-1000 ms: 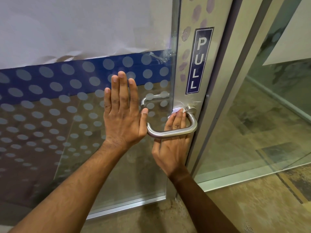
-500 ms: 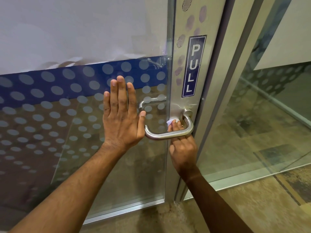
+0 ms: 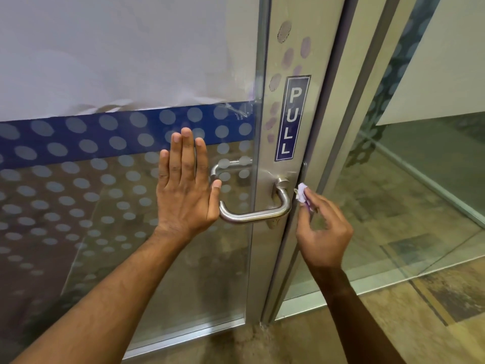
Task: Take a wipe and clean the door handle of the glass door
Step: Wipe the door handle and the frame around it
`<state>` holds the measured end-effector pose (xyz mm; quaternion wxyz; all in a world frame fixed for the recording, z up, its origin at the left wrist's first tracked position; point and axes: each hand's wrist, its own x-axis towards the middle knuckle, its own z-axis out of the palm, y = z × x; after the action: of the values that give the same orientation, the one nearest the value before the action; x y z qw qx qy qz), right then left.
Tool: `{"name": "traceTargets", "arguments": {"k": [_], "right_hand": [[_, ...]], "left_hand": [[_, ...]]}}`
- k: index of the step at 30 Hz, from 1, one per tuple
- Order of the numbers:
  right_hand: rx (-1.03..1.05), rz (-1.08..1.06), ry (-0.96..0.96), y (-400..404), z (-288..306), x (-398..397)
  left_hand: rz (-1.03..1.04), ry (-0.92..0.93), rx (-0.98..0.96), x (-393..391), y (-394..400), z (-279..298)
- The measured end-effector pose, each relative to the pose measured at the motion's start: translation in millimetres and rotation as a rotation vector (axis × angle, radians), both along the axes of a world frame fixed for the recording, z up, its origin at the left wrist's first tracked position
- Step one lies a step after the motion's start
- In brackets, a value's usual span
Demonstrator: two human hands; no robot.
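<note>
Right hand point(image 3: 324, 232): small crumpled wipe point(image 3: 302, 193) is pinched at the fingertips, held just right of the door handle point(image 3: 258, 214), apart from it. Left hand point(image 3: 185, 190): flattened, fingers extended, pressed on the glass door point(image 3: 126, 200) left of the handle. PULL sign point(image 3: 291, 119) is fixed above.

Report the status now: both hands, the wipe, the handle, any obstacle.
Left hand open, flat on the glass door. Right hand pinches the wipe, just right of the door handle, contact unclear. Nothing in the way.
</note>
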<state>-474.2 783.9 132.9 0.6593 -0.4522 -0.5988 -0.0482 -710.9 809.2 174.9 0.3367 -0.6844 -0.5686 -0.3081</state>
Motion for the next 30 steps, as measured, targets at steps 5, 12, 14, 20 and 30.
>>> {"name": "traceTargets", "arguments": {"k": [5,12,14,20,30], "right_hand": [[-0.099,0.074,-0.214,13.5,31.2,4.5],[-0.215,0.140,-0.506,25.8,48.6,6.0],[-0.229,0.128,-0.476,27.9,50.4,8.5],[-0.288,0.084,-0.249,28.7,37.4,5.4],[-0.600,0.181,0.379,24.5,32.1,-6.6]], "left_hand": [[0.003,0.013,-0.001,0.3,-1.0,0.4],[0.004,0.013,0.010,0.3,-0.8,1.5],[0.002,0.012,0.009,0.1,-0.9,1.4],[0.008,0.017,0.016,-0.1,0.0,0.7],[0.008,0.011,0.010,1.0,0.1,0.9]]}}
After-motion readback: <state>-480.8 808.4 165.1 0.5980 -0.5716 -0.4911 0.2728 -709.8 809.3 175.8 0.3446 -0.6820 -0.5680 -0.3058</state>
